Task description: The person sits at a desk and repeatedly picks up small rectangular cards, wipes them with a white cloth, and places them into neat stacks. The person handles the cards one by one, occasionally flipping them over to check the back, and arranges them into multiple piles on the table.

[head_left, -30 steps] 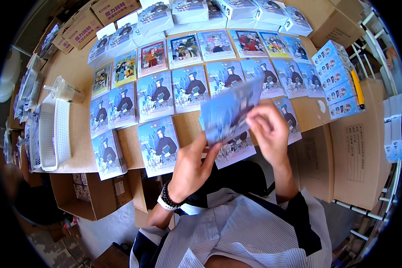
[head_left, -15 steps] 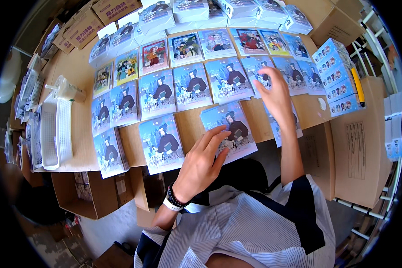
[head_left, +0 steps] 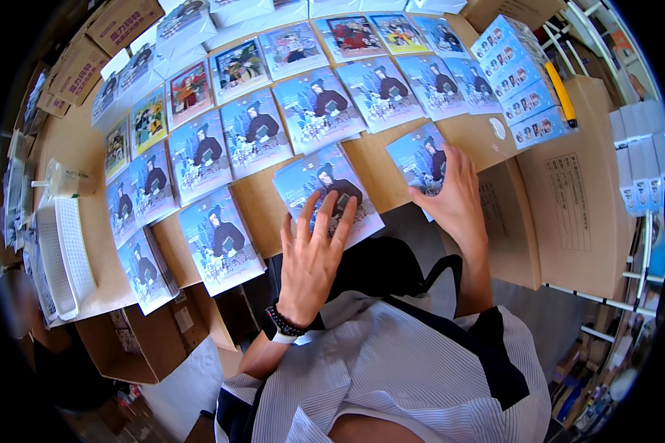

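Blue booklets with a dark-clothed figure on the cover lie in rows on the wooden table. My left hand (head_left: 312, 255) rests with spread fingers on the cover of a front-row booklet (head_left: 314, 171), which seems to lie on a pile. At the front right, my right hand (head_left: 459, 203) curls round the right side of another blue booklet (head_left: 414, 156). Its thumb is by the near edge and its fingertips are at the right edge. To the left are another front-row booklet (head_left: 222, 240) and a layered stack (head_left: 146, 269).
Behind the blue rows lie booklets with other covers (head_left: 351, 38); white-sided stacks (head_left: 244, 13) stand at the back. Blue patterned boxes (head_left: 521, 77) and a yellow-handled cutter (head_left: 561, 94) are at the right. A white basket (head_left: 66, 258) and a drink cup (head_left: 70, 179) sit at the left.
My right hand has come down from above the middle row to the front-right booklet. My left hand's fingers have spread farther over its booklet. The whole view has shifted.
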{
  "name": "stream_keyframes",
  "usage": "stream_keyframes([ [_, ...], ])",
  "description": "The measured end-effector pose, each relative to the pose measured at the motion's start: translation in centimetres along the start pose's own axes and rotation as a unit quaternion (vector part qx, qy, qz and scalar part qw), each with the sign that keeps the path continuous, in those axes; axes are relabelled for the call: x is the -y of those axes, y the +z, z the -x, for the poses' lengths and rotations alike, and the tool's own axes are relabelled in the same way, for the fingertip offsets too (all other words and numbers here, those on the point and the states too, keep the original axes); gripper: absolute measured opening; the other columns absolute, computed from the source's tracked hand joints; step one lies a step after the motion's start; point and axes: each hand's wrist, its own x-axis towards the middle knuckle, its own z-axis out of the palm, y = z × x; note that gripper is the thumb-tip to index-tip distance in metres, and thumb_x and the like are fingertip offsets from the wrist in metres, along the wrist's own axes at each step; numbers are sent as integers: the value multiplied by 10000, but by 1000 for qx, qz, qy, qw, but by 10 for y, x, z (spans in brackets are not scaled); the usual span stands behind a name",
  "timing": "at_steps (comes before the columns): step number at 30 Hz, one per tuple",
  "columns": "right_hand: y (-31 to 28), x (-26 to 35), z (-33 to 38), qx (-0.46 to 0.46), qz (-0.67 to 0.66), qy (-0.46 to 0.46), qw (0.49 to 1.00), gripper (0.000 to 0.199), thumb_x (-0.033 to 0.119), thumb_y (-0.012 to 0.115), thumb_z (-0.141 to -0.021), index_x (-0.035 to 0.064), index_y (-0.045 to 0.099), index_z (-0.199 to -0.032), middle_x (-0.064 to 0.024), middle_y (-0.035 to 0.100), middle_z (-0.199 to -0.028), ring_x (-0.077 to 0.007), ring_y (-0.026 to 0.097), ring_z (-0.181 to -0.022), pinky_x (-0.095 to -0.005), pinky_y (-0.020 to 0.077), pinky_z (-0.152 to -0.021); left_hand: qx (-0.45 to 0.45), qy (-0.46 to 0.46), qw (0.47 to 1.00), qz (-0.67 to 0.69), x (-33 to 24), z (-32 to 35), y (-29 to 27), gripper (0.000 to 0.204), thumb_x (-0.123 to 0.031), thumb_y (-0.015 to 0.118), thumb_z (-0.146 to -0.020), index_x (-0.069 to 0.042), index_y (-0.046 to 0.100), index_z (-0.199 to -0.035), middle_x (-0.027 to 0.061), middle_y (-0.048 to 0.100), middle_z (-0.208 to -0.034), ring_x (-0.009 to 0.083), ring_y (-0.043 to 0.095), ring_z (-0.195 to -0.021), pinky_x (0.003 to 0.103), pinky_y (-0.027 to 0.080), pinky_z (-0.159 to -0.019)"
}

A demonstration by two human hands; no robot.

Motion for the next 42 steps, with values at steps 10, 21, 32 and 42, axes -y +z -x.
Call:
stream_keyframes([
  [10, -20, 21, 13, -194, -213, -256, 923, 1125, 166, 913, -625, 1, 241, -1512, -295, 385, -1480, -430, 444, -1348, -495, 392, -1114, -3, 36, 994, -104, -11, 13, 11, 622, -243, 630, -961, -225, 417, -1545, 73, 446, -1486, 291, 409, -1410, 585, 425, -1057],
  [21, -18, 57, -5, -204, -219, -340, 892, 1237, 356, 976, -604, -6, 219, -1513, -310, 300, -1536, -418, 397, -1412, -498, 424, -1111, 22, 47, 997, -61, -18, 17, 14, 483, -273, 624, -962, -177, 548, -1429, 88, 438, -1522, 284, 389, -1430, 580, 338, -1121],
  [32, -2, 109, -1, 78, -469, -215, 853, 976, 358, 901, -749, 24, 353, -1483, -221, 348, -1533, -364, 387, -1425, -486, 327, -1163, -94, -21, 905, 414, 6, 16, -31, 597, -75, 667, -932, 84, 366, -1423, 265, 630, -1212, 394, 683, -1055, 449, 545, -893],
  [42, 31, 132, -83, 156, -533, -111, 824, 203, 5, 728, -910, 19, 619, -1080, -37, 650, -1104, -83, 630, -949, -253, 518, -790, -255, -199, 893, 312, 44, 26, -37, 506, -12, 562, -998, 20, 400, -1476, 182, 603, -1358, 285, 596, -1226, 397, 484, -963],
])
